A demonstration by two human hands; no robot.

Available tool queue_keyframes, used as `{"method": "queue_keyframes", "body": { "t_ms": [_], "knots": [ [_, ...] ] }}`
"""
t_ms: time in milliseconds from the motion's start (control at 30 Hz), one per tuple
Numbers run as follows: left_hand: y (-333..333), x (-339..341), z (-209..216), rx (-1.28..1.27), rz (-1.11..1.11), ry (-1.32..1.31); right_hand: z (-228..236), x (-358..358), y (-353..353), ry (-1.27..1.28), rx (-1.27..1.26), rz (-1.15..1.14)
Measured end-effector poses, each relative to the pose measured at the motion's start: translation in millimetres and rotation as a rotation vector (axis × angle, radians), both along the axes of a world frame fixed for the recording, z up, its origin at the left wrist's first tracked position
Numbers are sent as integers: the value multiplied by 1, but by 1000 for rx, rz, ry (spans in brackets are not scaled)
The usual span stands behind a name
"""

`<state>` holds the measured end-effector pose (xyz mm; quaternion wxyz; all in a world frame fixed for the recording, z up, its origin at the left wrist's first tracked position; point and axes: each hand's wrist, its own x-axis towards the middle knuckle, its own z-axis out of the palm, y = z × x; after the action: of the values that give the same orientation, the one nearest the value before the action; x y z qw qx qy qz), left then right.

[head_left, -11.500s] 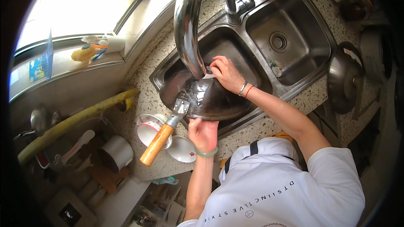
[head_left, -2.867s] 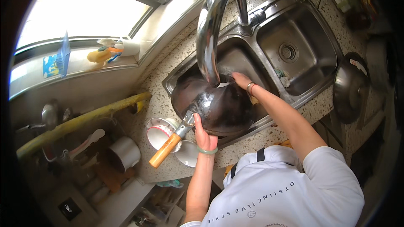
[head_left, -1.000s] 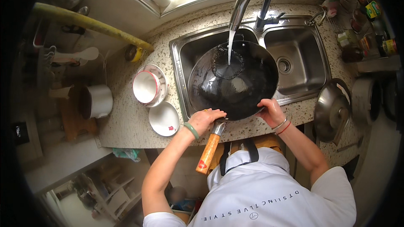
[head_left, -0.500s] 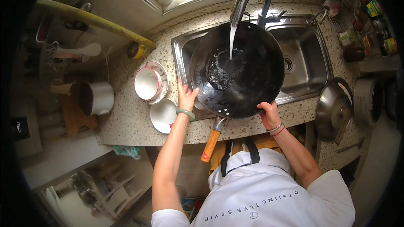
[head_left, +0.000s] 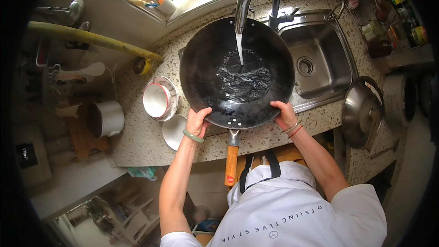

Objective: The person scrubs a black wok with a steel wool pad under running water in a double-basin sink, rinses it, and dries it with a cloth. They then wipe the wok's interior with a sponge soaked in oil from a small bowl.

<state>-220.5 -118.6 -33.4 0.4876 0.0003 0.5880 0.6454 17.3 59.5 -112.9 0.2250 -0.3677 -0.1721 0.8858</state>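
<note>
A large black wok (head_left: 201,64) lies over the left basin of the sink, its wooden handle (head_left: 232,162) pointing toward me. Water (head_left: 239,49) streams from the chrome faucet (head_left: 244,7) into the wok, and a rippling pool spreads across its bottom. My left hand (head_left: 198,121) grips the near left rim, thumb on the inside and fingers beneath. At the near right rim, my right hand (head_left: 285,115) holds on in the same way. Most fingers of both hands are hidden under the wok.
To the left stand stacked white bowls (head_left: 156,100) on a plate, with a white dish (head_left: 174,131) beside them. A pot (head_left: 107,118) is farther left. The right sink basin (head_left: 315,59) shows its drain. A metal lid (head_left: 362,114) leans at the right, near shelves of jars.
The wok has shifted left and turned, so its handle points more directly at me. My left hand now wraps the rim instead of resting with spread fingers. The water pool has grown.
</note>
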Motion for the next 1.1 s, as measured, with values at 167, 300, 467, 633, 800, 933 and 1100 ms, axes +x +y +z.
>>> {"method": "queue_keyframes", "body": {
  "t_ms": [167, 300, 467, 633, 800, 933, 1100],
  "knots": [
    [-11, -2, 32, -94, 74, 152, -6, -34, 17, -31, 91, -27],
    [-12, -11, 57, -153, 19, 290, -28, -57, 36, 48, 176, 13],
    [-6, -31, 98, -339, -79, 378, -27, -68, 38, -152, 108, 164],
    [2, -56, 125, -453, -309, 259, -9, -33, 32, -187, 135, 322],
    [9, -75, 105, -469, -392, -47, 41, -1, 56, -331, 202, 414],
    [-7, -75, 57, -395, -371, -281, 84, 10, 72, -447, 292, 484],
    [-8, -54, 1, -217, -368, -493, 113, 24, 80, -549, 490, 432]
  ]
}}
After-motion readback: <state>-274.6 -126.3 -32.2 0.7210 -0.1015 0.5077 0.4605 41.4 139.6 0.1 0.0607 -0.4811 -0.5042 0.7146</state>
